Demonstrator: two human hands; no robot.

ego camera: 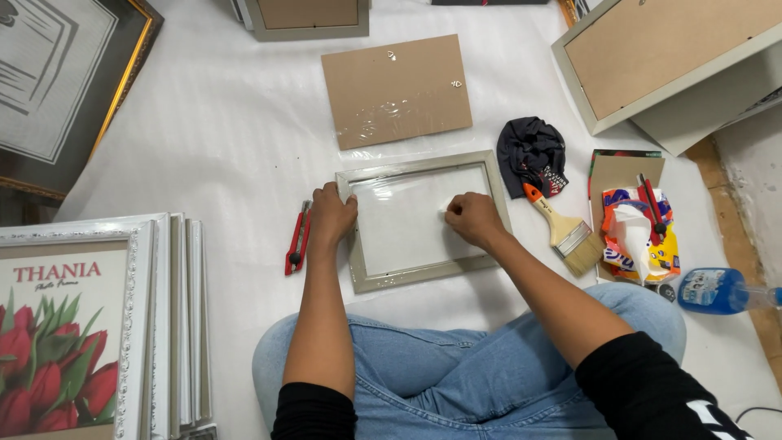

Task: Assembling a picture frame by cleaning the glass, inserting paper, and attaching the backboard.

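On the white surface (228, 138) just beyond our crossed legs lies the grey picture frame (423, 218), our left hand (331, 216) clamped on its left edge beside a red cutter (298, 237), our right hand (472, 218) fisted on its glass, paintbrush (562, 231) to the right.

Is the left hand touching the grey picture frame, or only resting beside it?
Touching. The head view shows the left hand gripping the left edge of the grey picture frame, fingers curled over its top-left corner, with no gap visible.
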